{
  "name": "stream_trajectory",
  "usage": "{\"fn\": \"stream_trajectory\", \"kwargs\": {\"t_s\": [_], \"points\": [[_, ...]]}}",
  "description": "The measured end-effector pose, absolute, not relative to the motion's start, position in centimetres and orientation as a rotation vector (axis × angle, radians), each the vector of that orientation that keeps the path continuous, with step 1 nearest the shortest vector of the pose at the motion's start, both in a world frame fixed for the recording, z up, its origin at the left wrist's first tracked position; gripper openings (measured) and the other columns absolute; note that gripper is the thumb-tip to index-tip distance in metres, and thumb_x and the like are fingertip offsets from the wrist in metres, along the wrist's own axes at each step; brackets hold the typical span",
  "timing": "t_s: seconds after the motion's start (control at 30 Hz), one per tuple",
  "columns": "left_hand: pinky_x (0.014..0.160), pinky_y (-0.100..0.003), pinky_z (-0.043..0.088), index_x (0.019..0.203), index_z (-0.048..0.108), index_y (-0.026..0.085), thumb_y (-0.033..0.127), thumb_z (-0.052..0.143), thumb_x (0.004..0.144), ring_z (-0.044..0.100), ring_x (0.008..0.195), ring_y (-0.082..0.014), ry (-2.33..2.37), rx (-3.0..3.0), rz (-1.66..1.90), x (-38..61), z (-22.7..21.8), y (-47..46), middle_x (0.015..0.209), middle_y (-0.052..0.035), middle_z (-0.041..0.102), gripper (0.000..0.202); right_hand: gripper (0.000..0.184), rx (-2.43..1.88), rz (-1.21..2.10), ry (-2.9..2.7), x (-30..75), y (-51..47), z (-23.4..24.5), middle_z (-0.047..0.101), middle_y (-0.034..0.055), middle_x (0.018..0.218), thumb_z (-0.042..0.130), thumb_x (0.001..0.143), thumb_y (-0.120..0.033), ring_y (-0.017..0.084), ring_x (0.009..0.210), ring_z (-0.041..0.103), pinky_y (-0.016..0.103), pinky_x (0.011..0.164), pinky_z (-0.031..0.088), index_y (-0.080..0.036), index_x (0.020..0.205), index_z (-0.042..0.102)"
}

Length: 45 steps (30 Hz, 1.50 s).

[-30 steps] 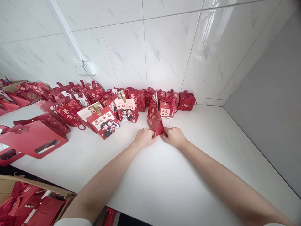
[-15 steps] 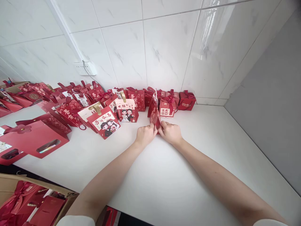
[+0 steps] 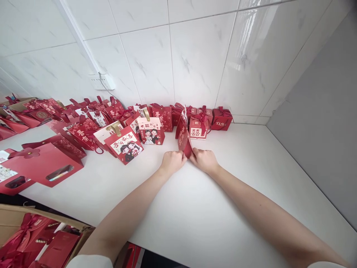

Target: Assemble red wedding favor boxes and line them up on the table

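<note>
And here we are at the white table (image 3: 178, 216): the left hand (image 3: 174, 160), fingers curled in, pinches the near left edge of the red gift box (image 3: 184, 139), while the right hand (image 3: 205, 160) grips its near right edge. The box stands upright between and just beyond both fists! Just past the right hand sits a double-happiness favor box (image 3: 196, 133); farther beyond it, a bow-tied red box (image 3: 222, 120). Out left of the left hand, a couple-printed gift box (image 3: 129, 150) leans back.
</note>
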<state>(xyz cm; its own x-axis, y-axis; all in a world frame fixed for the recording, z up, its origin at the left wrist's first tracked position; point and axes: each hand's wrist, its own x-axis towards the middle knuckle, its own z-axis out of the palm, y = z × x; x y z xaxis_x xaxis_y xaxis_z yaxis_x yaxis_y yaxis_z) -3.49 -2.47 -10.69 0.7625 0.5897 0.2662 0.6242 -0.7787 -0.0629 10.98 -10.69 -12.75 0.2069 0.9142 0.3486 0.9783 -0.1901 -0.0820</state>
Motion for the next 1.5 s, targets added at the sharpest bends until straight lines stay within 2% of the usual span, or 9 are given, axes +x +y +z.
{"fn": "stream_trajectory", "kwargs": {"t_s": [0.23,0.53,0.7,0.87,1.03,1.13,1.27,1.4,1.5], "points": [[0.066,-0.037,0.047,0.085,0.068,0.013,0.029,0.038,0.09,0.069,0.073,-0.0286,-0.976,-2.845,-0.296,-3.6,-10.5,-2.5,0.076,-0.014,0.072,0.034,0.027,-2.228,-0.285,-1.814,11.2,-10.8,-12.8,0.073,0.0061,0.08,0.038,0.094,-0.031,0.02,0.065,0.067,0.029,0.054,0.026,-0.017,0.092,0.061],[0.065,-0.033,0.045,0.075,0.07,0.018,0.029,0.05,0.081,0.067,0.073,-0.0254,-0.992,-2.932,-0.229,-4.0,-10.7,-1.7,0.074,-0.0097,0.071,0.024,0.025,-2.168,-0.228,-1.865,11.5,-10.8,-13.2,0.071,0.0075,0.07,0.043,0.089,-0.028,0.02,0.059,0.064,0.028,0.056,0.03,-0.017,0.077,0.061],[0.063,-0.031,0.041,0.078,0.067,0.02,0.034,0.05,0.083,0.066,0.071,-0.0237,-1.107,-2.894,-0.277,-5.0,-10.0,-0.2,0.073,-0.0076,0.069,0.023,0.027,-1.94,-0.168,-1.975,11.8,-12.1,-12.5,0.067,0.0028,0.067,0.044,0.089,-0.035,0.016,0.061,0.06,0.026,0.061,0.035,-0.02,0.074,0.059],[0.06,-0.029,0.037,0.091,0.061,0.021,0.041,0.033,0.096,0.063,0.067,-0.02,-1.269,-2.864,-0.602,-6.4,-8.5,1.1,0.072,-0.0039,0.066,0.035,0.026,-1.736,-0.227,-1.555,12.6,-12.3,-12.1,0.063,0.0099,0.092,0.032,0.095,-0.029,0.019,0.084,0.059,0.03,0.077,0.044,-0.018,0.097,0.054],[0.063,-0.024,0.041,0.093,0.056,0.023,0.047,0.052,0.088,0.058,0.064,-0.0121,-0.92,-3.289,-0.737,-5.6,-9.3,-0.3,0.086,0.0026,0.066,0.025,0.034,-1.546,-0.09,-1.079,13.8,-11.1,-12.8,0.054,0.0162,0.122,0.038,0.094,-0.039,0.023,0.106,0.056,0.038,0.085,0.047,-0.018,0.12,0.041],[0.069,-0.025,0.044,0.095,0.054,0.021,0.041,0.048,0.09,0.059,0.076,-0.0137,-0.897,-3.444,-0.825,-4.9,-10.4,0.0,0.097,-0.0011,0.064,0.021,0.036,-1.597,0.126,-1.142,14.0,-11.0,-13.0,0.061,0.014,0.114,0.038,0.095,-0.045,0.022,0.095,0.061,0.033,0.075,0.049,-0.019,0.119,0.041],[0.076,-0.026,0.045,0.088,0.053,0.018,0.042,0.044,0.091,0.057,0.082,-0.015,-0.942,-3.615,-0.998,-5.4,-11.0,2.5,0.09,-0.0017,0.061,0.025,0.036,-1.735,0.156,-1.352,13.9,-11.5,-12.8,0.067,0.0076,0.092,0.04,0.094,-0.051,0.021,0.075,0.061,0.03,0.067,0.046,-0.019,0.108,0.05],[0.079,-0.026,0.046,0.084,0.056,0.017,0.044,0.052,0.086,0.06,0.085,-0.0158,-0.912,-3.737,-0.93,-6.5,-10.8,5.0,0.087,-0.0015,0.064,0.028,0.034,-1.766,0.215,-1.666,13.8,-11.9,-12.4,0.068,0.0065,0.092,0.042,0.095,-0.046,0.02,0.075,0.063,0.029,0.071,0.045,-0.019,0.113,0.052],[0.082,-0.029,0.047,0.086,0.06,0.015,0.047,0.057,0.082,0.061,0.087,-0.0177,-1.007,-3.754,-0.954,-7.0,-10.8,6.0,0.09,-0.0043,0.066,0.033,0.025,-1.76,0.209,-1.822,13.5,-12.1,-12.2,0.068,0.0071,0.091,0.044,0.095,-0.039,0.02,0.075,0.063,0.028,0.07,0.044,-0.018,0.104,0.054]]}}
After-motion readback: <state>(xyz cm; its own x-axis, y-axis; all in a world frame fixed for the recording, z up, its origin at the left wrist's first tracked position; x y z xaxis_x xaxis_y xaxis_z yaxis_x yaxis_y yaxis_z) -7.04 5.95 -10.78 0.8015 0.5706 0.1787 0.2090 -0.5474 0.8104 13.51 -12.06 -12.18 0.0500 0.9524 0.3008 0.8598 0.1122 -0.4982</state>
